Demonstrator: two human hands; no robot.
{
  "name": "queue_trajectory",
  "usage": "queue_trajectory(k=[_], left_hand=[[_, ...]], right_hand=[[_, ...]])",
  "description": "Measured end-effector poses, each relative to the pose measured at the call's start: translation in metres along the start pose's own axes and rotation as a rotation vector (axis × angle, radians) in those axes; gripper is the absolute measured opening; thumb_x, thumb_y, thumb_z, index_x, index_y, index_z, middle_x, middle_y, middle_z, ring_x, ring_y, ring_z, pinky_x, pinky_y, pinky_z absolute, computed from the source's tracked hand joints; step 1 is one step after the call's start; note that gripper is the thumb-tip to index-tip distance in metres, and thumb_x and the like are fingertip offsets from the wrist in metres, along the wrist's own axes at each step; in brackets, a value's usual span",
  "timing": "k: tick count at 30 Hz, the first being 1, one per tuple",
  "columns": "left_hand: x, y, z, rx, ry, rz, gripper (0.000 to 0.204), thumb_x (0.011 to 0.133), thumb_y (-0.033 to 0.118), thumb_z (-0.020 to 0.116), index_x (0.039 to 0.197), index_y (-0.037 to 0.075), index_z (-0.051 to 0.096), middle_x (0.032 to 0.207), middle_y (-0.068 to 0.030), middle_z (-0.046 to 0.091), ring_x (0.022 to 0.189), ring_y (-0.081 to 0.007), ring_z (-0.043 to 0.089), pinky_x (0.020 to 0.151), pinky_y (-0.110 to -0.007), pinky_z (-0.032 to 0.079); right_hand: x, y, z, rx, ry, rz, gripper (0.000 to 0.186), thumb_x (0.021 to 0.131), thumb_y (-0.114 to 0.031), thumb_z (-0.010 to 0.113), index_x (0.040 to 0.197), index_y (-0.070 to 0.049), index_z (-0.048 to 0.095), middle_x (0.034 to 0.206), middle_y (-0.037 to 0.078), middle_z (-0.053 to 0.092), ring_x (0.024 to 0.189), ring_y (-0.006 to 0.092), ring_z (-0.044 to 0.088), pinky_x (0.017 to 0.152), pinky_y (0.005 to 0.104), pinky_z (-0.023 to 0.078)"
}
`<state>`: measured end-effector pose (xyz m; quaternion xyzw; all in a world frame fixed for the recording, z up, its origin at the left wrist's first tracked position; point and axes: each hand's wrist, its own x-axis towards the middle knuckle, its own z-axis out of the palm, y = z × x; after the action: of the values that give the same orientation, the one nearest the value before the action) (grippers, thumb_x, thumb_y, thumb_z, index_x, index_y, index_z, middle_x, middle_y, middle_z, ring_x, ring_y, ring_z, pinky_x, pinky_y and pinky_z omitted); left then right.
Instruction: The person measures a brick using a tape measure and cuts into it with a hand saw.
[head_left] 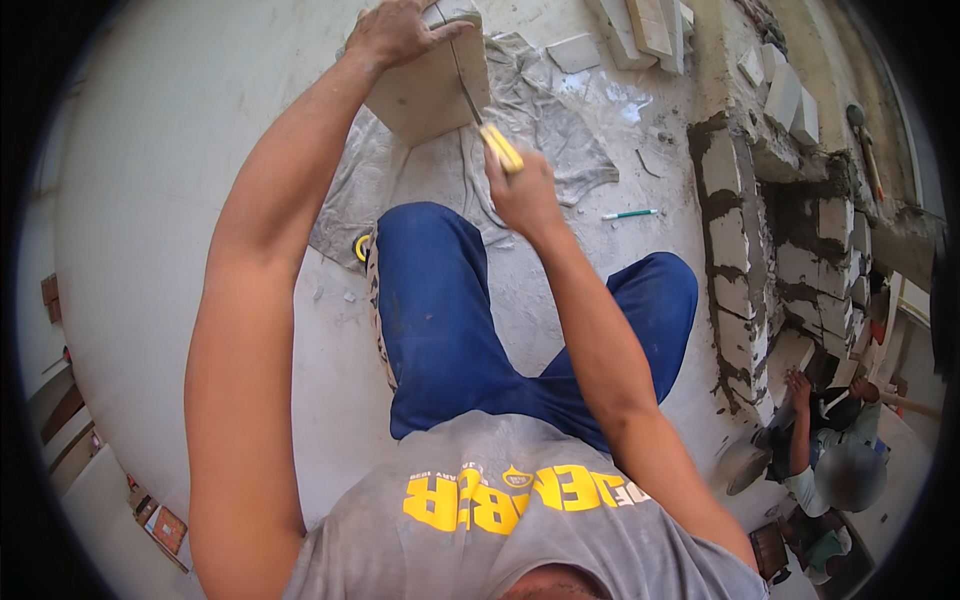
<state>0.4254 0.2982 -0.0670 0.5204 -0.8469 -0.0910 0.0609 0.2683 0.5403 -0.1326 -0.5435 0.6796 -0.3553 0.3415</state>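
A pale lightweight concrete block (415,105) stands upright in front of me, a dark cut line running down from its top edge. My left hand (395,38) grips the block's top left part, thumb stretched toward the cut. My right hand (525,190) is closed around the yellow handle of a hand saw (502,148), slightly blurred. The thin saw blade reaches up to the cut line; how deep it sits is hard to see. Beneath the block lies a crumpled, dusty grey cloth (575,150).
A green-and-white pen (630,214) and a yellow tape measure (362,246) lie on the dusty floor. Cut block slabs (640,30) lean at the top right. A mortared block wall (735,250) runs along the right, and a co-worker (825,440) is beyond it.
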Motion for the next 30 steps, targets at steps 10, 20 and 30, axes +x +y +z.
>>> queue_trajectory(k=[10,20,30], left_hand=[[0.011,0.011,0.012,0.011,0.091,0.051,0.091,0.089,0.079,0.063,0.153,0.015,0.057,0.138,-0.0315,0.064,0.127,-0.0480,0.063,0.107,-0.055,0.052],[-0.004,-0.012,-0.003,0.006,0.070,0.002,0.088,0.089,0.077,0.065,0.153,0.017,0.058,0.137,-0.0305,0.065,0.127,-0.0468,0.063,0.108,-0.054,0.051],[-0.009,-0.021,0.001,0.028,0.056,-0.038,0.088,0.089,0.076,0.064,0.152,0.015,0.059,0.140,-0.0298,0.064,0.130,-0.0452,0.063,0.110,-0.052,0.052]], right_hand=[[0.044,0.009,-0.005,-0.037,0.043,0.011,0.040,0.106,-0.031,0.060,0.088,0.004,0.067,0.092,0.031,0.068,0.083,0.0521,0.063,0.078,0.0564,0.049],[-0.093,-0.005,-0.042,0.137,0.024,-0.045,0.027,0.104,-0.021,0.063,0.105,0.005,0.072,0.090,0.028,0.070,0.082,0.0470,0.070,0.077,0.0511,0.054],[-0.111,0.000,-0.032,0.103,-0.018,0.009,0.025,0.102,-0.018,0.065,0.108,0.006,0.069,0.094,0.028,0.070,0.085,0.0493,0.070,0.076,0.0543,0.054]])
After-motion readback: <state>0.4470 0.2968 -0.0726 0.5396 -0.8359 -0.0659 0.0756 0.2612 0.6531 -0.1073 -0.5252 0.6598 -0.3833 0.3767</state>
